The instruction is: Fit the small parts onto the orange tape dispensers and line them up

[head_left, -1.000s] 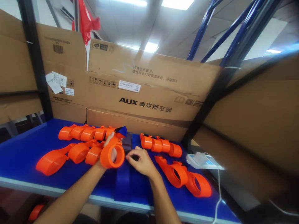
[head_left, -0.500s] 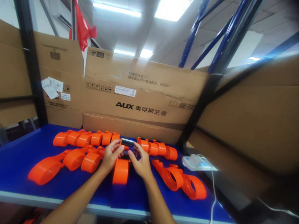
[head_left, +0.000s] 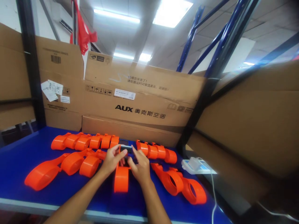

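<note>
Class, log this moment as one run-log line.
left hand: touching small dark part | right hand: touching it too | orange ring: between wrists, on blue table

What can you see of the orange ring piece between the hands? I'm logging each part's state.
The orange ring piece is a smooth, glossy band that looks like plastic, seen edge-on and resting on the blue table. Its far end meets a small dark part pinched by the left hand and right hand.
</note>
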{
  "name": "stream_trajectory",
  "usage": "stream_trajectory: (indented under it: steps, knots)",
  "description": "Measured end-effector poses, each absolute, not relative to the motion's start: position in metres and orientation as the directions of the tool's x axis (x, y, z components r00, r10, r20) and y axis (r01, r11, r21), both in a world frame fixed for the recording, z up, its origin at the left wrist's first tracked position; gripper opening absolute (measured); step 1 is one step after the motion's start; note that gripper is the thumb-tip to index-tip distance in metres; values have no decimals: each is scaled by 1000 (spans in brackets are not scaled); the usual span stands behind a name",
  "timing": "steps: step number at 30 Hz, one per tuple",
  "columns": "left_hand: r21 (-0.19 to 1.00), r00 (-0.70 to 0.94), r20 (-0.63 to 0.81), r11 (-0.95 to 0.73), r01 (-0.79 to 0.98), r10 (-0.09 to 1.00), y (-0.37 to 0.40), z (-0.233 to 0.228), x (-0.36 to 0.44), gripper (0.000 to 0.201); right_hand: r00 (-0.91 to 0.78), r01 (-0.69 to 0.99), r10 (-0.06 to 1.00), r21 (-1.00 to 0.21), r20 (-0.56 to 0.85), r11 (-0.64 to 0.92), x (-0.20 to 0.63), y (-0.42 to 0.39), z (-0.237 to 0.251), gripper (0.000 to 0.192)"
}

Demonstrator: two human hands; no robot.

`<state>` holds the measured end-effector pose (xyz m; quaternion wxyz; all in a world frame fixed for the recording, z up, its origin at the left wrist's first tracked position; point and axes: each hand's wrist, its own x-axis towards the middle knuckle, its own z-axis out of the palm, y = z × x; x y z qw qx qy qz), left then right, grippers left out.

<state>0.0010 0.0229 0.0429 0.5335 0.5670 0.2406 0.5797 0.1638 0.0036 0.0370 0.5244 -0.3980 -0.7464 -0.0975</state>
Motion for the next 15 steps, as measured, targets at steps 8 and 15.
stream_trajectory:
  steps: [8, 15]
  knots:
    - [898, 229, 382, -302, -320, 895, 22, 46, -2, 34, -182, 701, 469, -220, 864, 678, 160, 3, 37, 49]
    - [898, 206, 336, -247, -364, 919, 28, 41, -1, 35, -201, 699, 511, -243, 836, 673, 164, 3, 38, 48]
